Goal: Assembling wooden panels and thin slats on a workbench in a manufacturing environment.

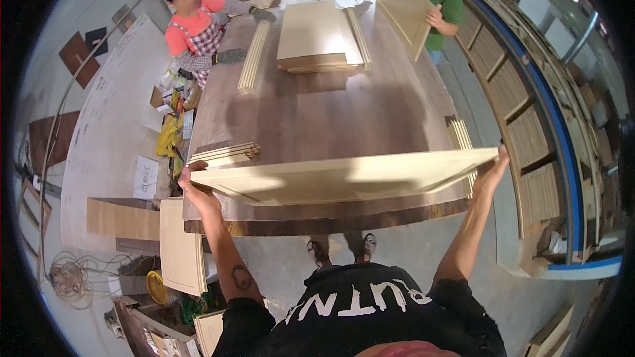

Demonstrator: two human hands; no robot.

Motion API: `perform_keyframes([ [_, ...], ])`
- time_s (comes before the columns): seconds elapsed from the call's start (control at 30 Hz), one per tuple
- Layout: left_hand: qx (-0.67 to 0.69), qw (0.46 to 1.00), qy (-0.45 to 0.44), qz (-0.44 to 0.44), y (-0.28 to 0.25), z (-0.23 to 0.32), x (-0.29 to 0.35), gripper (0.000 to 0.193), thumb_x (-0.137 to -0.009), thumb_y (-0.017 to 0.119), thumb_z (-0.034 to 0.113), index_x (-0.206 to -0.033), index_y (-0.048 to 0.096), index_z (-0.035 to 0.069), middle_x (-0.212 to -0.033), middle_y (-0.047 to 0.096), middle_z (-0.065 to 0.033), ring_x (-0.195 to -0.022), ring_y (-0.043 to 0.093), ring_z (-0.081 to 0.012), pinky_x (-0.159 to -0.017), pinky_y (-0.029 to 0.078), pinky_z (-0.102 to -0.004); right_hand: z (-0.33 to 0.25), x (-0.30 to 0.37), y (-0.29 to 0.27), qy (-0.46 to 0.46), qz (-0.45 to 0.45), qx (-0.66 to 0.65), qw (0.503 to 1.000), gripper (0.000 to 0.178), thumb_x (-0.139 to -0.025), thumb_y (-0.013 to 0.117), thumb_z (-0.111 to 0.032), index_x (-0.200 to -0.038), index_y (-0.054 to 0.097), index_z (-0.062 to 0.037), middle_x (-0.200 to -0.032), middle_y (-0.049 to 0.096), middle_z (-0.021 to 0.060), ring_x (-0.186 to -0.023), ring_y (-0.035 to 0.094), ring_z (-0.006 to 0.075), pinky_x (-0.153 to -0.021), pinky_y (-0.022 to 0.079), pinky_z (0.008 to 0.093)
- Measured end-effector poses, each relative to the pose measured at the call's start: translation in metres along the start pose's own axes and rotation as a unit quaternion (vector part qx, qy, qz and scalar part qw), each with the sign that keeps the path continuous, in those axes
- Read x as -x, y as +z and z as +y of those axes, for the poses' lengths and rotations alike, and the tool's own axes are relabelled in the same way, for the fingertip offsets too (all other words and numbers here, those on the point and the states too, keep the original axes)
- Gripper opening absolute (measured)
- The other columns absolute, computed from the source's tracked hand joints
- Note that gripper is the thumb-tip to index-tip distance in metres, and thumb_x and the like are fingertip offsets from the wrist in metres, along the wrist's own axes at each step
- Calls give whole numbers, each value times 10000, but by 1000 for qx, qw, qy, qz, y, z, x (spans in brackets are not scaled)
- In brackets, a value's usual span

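A long cream door panel (350,175) with a recessed face spans the near end of the brown table (291,122). My left hand (198,188) grips its left end, the fingers partly hidden at the edge. At the opposite end, my right hand (493,168) is closed on the panel's right edge. The panel is tilted, its recessed face turned toward me; whether it touches the table I cannot tell. Just beyond my left hand lies a bundle of cream strips (225,153). More strips (461,135) lie by the table's right edge, partly covered by the panel.
Farther up the table, cream panels (317,32) are stacked between strips (254,59). A gloved co-worker (198,30) stands at left; another in green (440,3) holds an upright panel (401,10). Panels (180,244) lean near the left corner. A rack (522,125) runs along the right.
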State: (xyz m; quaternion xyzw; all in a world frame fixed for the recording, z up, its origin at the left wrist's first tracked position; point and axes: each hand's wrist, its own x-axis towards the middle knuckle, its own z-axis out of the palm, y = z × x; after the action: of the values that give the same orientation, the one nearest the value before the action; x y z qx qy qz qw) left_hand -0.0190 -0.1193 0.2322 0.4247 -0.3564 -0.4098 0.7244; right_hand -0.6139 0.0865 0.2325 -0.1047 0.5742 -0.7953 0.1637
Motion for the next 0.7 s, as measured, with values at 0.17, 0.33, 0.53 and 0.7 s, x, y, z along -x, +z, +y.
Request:
perform_keyframes([
  [0.17,-17,998,-37,-50,12,2,-7,609,-854,466,574,-952,596,-13,-960,608,-120,-936,549,-226,-867,408,-349,-17,4,19,-16,6,21,1000,717,-805,568,-591,-1164,501,26,-980,504,115,-941,471,240,-843,354,402],
  [0.33,-13,998,-37,-49,10,7,-4,582,-862,470,551,-898,626,-8,-922,623,-115,-945,557,-232,-850,414,-354,-14,2,14,10,-32,-31,999,567,-823,588,-550,-1034,584,-23,-883,504,49,-833,480,162,-795,359,304],
  [0.53,-4,998,-59,-29,25,14,4,558,-888,454,513,-894,637,-14,-881,645,-113,-884,592,-228,-805,449,-346,-14,-2,11,5,-22,-10,1000,603,-844,572,-535,-1099,577,12,-896,525,28,-873,476,133,-816,358,280],
  [0.7,-7,999,-47,-9,26,15,3,561,-889,450,517,-882,632,-14,-857,637,-106,-867,594,-219,-784,460,-343,-13,0,16,-16,-31,-7,999,564,-850,556,-548,-986,583,-2,-854,500,29,-812,451,130,-802,360,270],
])
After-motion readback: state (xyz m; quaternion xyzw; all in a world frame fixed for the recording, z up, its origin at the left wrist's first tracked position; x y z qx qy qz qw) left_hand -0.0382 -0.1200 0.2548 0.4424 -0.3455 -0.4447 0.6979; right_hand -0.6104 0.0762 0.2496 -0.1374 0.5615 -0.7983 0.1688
